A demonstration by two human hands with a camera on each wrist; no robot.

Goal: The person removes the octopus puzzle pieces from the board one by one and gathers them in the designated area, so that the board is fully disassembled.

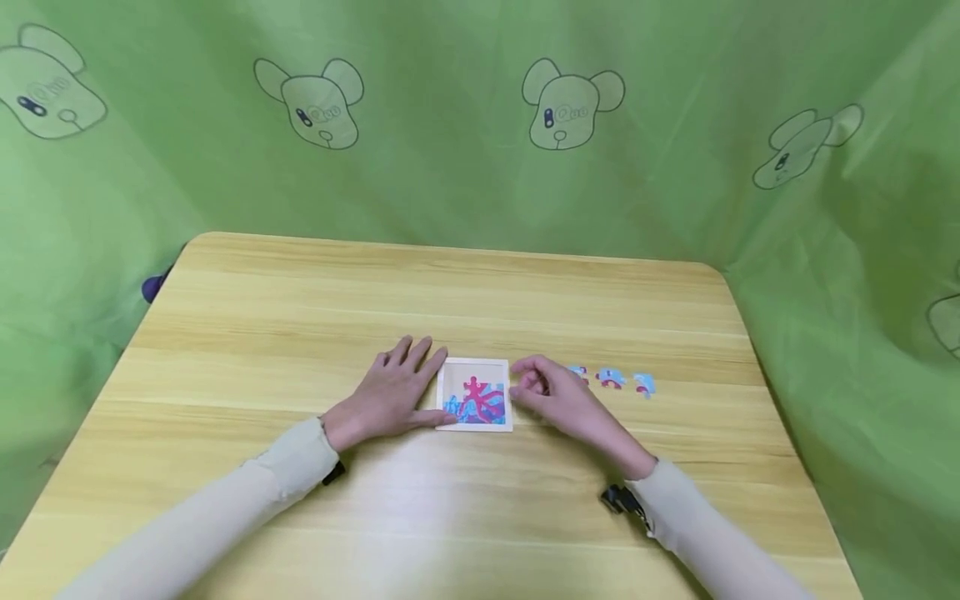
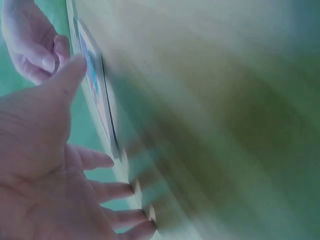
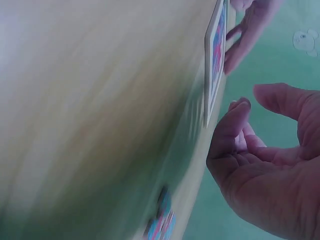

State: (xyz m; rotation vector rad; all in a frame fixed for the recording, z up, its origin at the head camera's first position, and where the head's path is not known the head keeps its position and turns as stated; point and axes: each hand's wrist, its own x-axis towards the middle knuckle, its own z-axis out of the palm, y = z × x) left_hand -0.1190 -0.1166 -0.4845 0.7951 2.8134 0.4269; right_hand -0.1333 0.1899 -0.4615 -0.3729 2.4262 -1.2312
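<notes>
A small square wooden puzzle tray (image 1: pixel 475 427) lies on the table, with a red octopus on blue filling its lower part and bare wood in its upper part. My left hand (image 1: pixel 390 396) is spread along the tray's left side. Its thumb rests on the lower left corner, and the index fingertip is at the upper left corner. Just beside the tray's right edge is my right hand (image 1: pixel 558 400), fingers loosely bent, thumb and index finger apart in the right wrist view, with nothing visible between them. Past it lie puzzle pieces (image 1: pixel 611 378), one partly hidden by the hand.
The wood-grain table (image 1: pixel 450 517) has rounded far corners. A green curtain (image 1: pixel 450 192) printed with animal heads hangs behind it and along the sides. A dark purple object (image 1: pixel 152 288) shows beyond the table's left edge.
</notes>
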